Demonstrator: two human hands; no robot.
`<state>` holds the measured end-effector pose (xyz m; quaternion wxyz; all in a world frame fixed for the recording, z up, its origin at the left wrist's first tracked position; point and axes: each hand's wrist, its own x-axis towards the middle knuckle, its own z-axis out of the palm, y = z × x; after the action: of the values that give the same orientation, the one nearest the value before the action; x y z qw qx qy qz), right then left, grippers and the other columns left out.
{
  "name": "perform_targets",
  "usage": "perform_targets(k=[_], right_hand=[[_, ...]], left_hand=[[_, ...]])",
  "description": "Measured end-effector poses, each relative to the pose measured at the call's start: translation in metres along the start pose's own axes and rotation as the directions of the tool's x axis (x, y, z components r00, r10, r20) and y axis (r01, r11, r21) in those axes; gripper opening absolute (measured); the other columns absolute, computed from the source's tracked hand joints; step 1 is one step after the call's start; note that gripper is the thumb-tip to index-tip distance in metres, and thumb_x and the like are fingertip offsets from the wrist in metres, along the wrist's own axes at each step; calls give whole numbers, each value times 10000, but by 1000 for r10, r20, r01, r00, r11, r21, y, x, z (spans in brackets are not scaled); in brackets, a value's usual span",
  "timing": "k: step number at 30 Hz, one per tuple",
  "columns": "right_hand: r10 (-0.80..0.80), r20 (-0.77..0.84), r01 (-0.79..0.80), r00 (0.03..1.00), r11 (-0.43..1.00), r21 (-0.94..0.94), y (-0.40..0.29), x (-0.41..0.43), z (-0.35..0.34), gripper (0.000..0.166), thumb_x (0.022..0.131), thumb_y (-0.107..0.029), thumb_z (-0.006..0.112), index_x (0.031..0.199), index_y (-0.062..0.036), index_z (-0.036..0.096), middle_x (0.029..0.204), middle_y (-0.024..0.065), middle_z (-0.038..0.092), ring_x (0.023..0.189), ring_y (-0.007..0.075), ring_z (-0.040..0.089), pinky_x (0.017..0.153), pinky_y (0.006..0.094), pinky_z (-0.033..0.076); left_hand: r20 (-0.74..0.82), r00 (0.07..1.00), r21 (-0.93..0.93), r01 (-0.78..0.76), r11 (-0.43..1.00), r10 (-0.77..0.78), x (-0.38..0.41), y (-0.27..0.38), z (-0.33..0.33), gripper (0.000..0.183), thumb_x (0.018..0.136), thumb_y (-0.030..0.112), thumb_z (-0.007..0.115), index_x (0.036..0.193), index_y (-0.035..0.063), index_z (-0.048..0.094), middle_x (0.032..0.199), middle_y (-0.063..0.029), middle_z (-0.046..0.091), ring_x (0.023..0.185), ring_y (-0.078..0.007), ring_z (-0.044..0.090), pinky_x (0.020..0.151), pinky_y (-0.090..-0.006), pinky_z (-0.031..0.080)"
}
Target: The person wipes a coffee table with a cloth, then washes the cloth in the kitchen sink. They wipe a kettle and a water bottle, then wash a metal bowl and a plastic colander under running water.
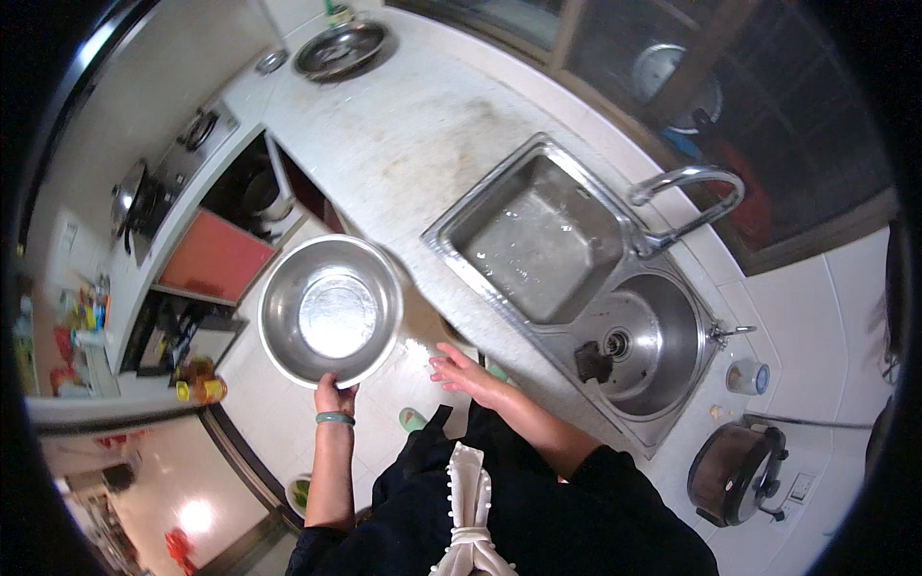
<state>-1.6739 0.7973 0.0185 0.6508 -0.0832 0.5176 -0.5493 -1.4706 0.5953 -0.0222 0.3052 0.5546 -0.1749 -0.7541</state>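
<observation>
A round stainless steel basin (335, 313) is held over the floor by my left hand (336, 391), which grips its near rim and wears a green bangle at the wrist. My right hand (468, 374) is off the basin, to its right, with fingers apart and nothing in it, beside the counter's front edge. Further right is a double steel sink. Its square bowl (544, 237) has water drops or shallow water on the bottom. A dark cloth or sponge (593, 361) lies by the drain of the round bowl (663, 345). A curved faucet (691, 176) rises behind the sink.
A dark wok (341, 50) rests at the counter's far end. Left are a stove with a lidded pot (131, 198) and an open cabinet (252, 191) below the counter. A lidded brown cooker (735, 475) and a glass jar (747, 377) stand right of the sink.
</observation>
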Motion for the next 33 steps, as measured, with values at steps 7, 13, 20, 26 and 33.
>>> perform_targets(k=[7, 13, 20, 26, 33], right_hand=[[185, -129, -171, 974, 979, 114, 91, 82, 88, 546, 865, -267, 485, 1301, -104, 200, 1213, 112, 407, 1011, 221, 493, 850, 372, 408], [360, -184, -311, 915, 917, 249, 167, 107, 127, 303, 863, -196, 464, 1143, -140, 365, 1077, 44, 490, 941, 185, 515, 818, 373, 416], [458, -128, -401, 880, 859, 319, 193, 118, 92, 349, 840, -385, 483, 1090, -143, 458, 1022, 27, 512, 823, 155, 506, 726, 314, 423], [477, -512, -450, 714, 873, 188, 269, 184, -54, 235, 837, -337, 504, 978, -151, 475, 858, 16, 499, 738, 150, 504, 644, 289, 424], [-109, -870, -456, 481, 816, -354, 356, 284, -235, 586, 712, -270, 645, 1134, 65, 415, 1048, 186, 519, 894, 297, 537, 764, 367, 442]], left_hand=[[-111, 988, 140, -96, 985, 112, -41, -5, -98, 519, 719, 13, 438, 1222, 58, 317, 1139, -136, 438, 982, -307, 495, 772, -504, 461], [-140, 984, 134, -93, 987, 111, -41, -7, -156, 535, 750, -4, 417, 1265, 60, 285, 1193, -140, 417, 1059, -293, 454, 835, -418, 440], [-294, 955, 64, -17, 998, 35, -14, -31, -191, 476, 759, -6, 438, 1224, 22, 338, 1148, -134, 455, 1033, -273, 465, 851, -393, 417], [-424, 904, -26, 55, 998, -61, 44, -90, -206, 488, 776, -26, 431, 1243, 48, 308, 1172, -128, 439, 1040, -275, 468, 860, -408, 424], [-528, 838, -55, 125, 991, -135, 142, -191, -217, 425, 776, -24, 461, 1188, 26, 366, 1133, -128, 465, 1008, -255, 489, 813, -365, 449]])
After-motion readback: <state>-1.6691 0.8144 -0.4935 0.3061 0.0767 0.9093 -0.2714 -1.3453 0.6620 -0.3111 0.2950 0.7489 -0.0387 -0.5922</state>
